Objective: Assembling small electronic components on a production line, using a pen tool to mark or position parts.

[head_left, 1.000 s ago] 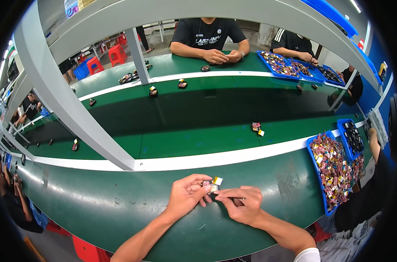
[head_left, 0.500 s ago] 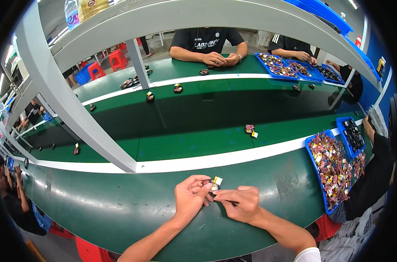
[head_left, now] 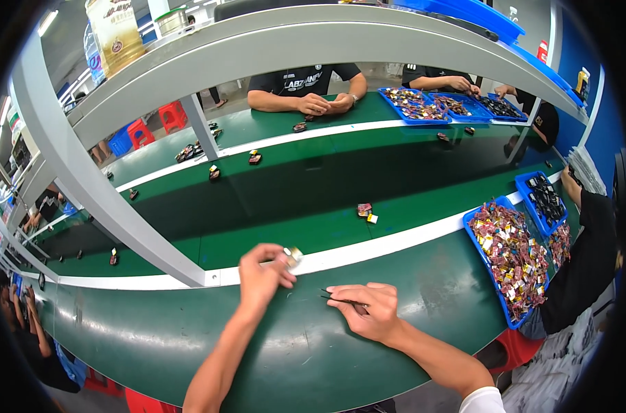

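Hands (head_left: pixel 258 281) parted; device (head_left: pixel 293 257) moved toward white rail (head_left: pixel 395 242)

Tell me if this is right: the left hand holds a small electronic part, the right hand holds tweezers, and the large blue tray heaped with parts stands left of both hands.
"Left" is wrong: the head view shows the large blue tray heaped with parts to the right of the left hand, which holds a small electronic part, and the right hand, which holds tweezers.
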Action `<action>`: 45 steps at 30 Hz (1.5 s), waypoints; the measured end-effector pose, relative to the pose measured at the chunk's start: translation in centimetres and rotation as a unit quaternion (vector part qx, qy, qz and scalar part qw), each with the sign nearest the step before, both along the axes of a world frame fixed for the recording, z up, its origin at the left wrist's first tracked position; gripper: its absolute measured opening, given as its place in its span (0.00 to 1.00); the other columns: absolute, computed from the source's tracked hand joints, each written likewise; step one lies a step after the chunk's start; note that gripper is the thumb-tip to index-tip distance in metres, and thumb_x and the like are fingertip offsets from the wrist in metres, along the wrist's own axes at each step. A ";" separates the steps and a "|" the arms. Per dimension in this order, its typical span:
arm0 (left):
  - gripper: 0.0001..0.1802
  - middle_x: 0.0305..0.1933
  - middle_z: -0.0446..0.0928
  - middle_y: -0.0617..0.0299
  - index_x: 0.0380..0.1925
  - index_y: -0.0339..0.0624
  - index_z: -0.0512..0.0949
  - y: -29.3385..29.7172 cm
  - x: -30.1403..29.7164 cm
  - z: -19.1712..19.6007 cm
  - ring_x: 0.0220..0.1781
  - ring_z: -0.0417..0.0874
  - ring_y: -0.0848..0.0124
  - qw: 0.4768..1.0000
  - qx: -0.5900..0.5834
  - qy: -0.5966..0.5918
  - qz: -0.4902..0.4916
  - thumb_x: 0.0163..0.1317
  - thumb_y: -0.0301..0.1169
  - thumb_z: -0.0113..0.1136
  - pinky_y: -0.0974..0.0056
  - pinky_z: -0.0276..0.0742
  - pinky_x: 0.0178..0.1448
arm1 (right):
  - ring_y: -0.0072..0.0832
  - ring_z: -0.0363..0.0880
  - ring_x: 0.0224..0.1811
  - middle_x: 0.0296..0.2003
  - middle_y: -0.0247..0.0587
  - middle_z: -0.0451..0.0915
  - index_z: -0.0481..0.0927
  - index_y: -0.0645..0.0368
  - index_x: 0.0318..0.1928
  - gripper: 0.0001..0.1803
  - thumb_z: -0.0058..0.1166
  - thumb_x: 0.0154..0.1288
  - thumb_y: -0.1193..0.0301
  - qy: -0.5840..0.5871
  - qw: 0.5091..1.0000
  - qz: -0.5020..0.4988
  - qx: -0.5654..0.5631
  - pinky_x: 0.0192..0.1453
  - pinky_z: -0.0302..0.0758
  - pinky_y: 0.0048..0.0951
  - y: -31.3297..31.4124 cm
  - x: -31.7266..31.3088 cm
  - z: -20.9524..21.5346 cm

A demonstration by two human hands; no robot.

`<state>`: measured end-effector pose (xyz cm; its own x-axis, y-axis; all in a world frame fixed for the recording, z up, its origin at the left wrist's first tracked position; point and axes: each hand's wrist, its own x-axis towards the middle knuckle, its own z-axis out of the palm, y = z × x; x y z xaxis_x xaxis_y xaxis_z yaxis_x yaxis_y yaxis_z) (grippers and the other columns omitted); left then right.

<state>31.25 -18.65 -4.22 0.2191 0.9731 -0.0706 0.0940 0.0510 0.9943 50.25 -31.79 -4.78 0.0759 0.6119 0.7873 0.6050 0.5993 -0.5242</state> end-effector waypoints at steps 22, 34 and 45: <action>0.13 0.40 0.88 0.58 0.38 0.40 0.87 10.9 18.8 1.0 0.42 0.88 0.62 0.865 0.202 0.386 -0.248 0.57 0.36 0.70 0.58 0.82 0.50 | 0.28 0.76 0.15 0.32 0.31 0.88 0.86 0.56 0.34 0.07 0.71 0.55 0.76 0.007 0.998 0.018 -0.053 0.21 0.70 0.26 0.0 0.7 -2.6; 0.09 0.25 0.82 0.57 0.37 0.31 0.79 7.9 11.8 1.3 0.18 0.77 0.75 0.953 0.030 0.208 -0.217 0.66 0.28 0.65 0.67 0.67 0.17 | 0.24 0.67 0.11 0.23 0.32 0.84 0.87 0.58 0.35 0.08 0.73 0.55 0.74 0.068 0.990 0.010 -0.119 0.18 0.65 0.27 -0.2 0.9 -2.0; 0.09 0.30 0.83 0.60 0.41 0.29 0.83 -4.2 1.2 -0.7 0.19 0.78 0.78 0.994 -0.076 -0.024 -0.077 0.69 0.26 0.62 0.74 0.66 0.18 | 0.05 0.65 0.21 0.27 0.31 0.83 0.82 0.66 0.40 0.08 0.68 0.63 0.81 0.444 0.835 0.130 -0.297 0.22 0.55 0.13 -0.1 1.9 -0.1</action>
<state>32.49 -22.82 -4.95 0.3708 0.9068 -0.2005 0.0655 0.1898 0.9796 52.13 -31.87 -4.85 0.2717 0.9614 0.0432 -0.2901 0.1246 -0.9489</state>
